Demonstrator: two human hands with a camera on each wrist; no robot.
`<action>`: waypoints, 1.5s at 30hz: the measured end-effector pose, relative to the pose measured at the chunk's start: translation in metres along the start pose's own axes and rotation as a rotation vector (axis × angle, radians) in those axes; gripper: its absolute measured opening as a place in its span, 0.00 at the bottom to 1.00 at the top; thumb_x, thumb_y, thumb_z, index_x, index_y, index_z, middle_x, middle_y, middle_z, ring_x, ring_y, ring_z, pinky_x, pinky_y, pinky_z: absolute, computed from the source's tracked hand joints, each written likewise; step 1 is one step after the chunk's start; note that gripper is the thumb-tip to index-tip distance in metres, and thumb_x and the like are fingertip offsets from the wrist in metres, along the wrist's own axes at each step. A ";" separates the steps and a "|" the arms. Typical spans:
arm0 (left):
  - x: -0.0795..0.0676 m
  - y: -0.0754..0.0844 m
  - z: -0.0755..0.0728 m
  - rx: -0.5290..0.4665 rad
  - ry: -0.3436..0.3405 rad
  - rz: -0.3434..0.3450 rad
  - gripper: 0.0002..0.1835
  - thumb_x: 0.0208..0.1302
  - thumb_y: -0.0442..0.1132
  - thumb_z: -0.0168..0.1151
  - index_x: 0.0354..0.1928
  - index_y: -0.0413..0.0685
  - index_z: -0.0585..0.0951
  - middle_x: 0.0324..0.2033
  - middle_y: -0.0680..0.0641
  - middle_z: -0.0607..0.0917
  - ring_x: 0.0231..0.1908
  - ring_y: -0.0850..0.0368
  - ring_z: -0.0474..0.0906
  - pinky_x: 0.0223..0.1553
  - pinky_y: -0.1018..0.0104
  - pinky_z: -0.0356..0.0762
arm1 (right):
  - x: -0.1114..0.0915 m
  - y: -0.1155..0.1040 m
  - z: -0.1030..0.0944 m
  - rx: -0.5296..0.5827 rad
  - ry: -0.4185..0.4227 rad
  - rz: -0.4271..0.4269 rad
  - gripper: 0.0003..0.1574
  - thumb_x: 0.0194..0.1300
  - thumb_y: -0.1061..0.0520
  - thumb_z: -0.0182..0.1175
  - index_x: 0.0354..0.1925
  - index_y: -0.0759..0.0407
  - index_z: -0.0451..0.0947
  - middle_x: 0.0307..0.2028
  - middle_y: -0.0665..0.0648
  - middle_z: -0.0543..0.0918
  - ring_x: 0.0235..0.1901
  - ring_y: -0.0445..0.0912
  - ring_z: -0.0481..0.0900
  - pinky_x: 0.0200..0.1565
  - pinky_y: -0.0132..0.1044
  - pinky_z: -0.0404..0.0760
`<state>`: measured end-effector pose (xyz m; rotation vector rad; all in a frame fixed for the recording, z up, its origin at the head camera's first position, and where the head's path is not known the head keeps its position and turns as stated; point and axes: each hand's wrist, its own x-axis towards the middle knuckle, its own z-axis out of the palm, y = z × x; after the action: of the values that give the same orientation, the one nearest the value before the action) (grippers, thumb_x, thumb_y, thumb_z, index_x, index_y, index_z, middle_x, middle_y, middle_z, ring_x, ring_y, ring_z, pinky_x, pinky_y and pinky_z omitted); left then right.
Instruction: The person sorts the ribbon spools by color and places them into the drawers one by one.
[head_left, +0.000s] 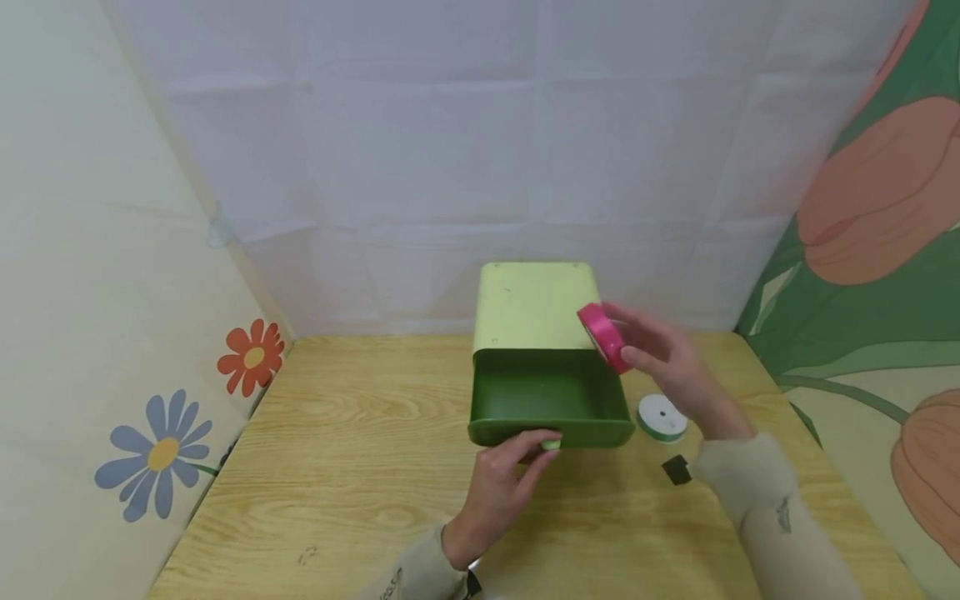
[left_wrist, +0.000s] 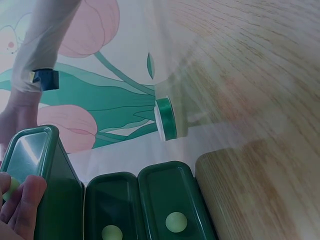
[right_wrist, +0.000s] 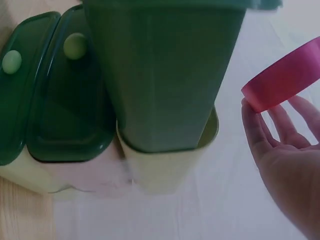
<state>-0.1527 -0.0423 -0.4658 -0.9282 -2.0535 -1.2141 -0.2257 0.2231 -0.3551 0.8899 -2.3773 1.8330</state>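
Writing: dark lettering is present on the left sleeve (head_left: 416, 577) and the right sleeve (head_left: 791, 533), too small and blurred to read.

The drawer cabinet (head_left: 536, 304), light green, stands on the wood-grain counter (head_left: 337, 433). Its dark green top drawer (head_left: 596, 435) is pulled out at the front. The left hand (head_left: 495, 487), in front of the cabinet, pinches that drawer's pale knob (head_left: 551, 444). The right hand (head_left: 675, 367), to the cabinet's right, pinches a pink ribbon roll (head_left: 603, 337) between thumb and fingers. In the head view the roll overlaps the cabinet's right front corner; the right wrist view shows it apart from the drawer. To the cabinet's right, a white spool of green ribbon (head_left: 663, 418) lies flat.

Both wrist views, unlike the head view, show two closed drawers (left_wrist: 167, 192) beneath the open one, each with a round knob. The right wrist view alone exposes the open drawer's underside.
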 end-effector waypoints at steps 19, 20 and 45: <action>0.001 -0.001 -0.001 -0.010 -0.012 -0.009 0.11 0.69 0.32 0.68 0.52 0.47 0.84 0.41 0.50 0.91 0.37 0.66 0.87 0.40 0.81 0.83 | -0.002 -0.001 0.031 -0.088 -0.208 -0.075 0.38 0.70 0.65 0.65 0.74 0.51 0.69 0.72 0.54 0.74 0.68 0.44 0.75 0.64 0.37 0.80; 0.001 -0.001 -0.001 -0.009 -0.012 -0.008 0.11 0.69 0.32 0.68 0.51 0.47 0.84 0.41 0.50 0.91 0.37 0.66 0.87 0.41 0.81 0.83 | -0.002 0.000 0.032 -0.106 -0.209 -0.070 0.38 0.70 0.63 0.66 0.74 0.50 0.69 0.71 0.53 0.75 0.68 0.45 0.75 0.64 0.37 0.80; 0.000 0.002 0.000 -0.022 -0.021 -0.028 0.12 0.69 0.32 0.68 0.52 0.48 0.84 0.42 0.49 0.91 0.36 0.66 0.87 0.40 0.82 0.83 | -0.005 0.009 0.038 -0.350 -0.142 -0.013 0.37 0.68 0.54 0.71 0.72 0.53 0.72 0.71 0.52 0.76 0.68 0.58 0.75 0.66 0.62 0.76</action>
<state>-0.1511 -0.0415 -0.4653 -0.9293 -2.0792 -1.2492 -0.2135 0.1924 -0.3771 1.0163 -2.6500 1.3248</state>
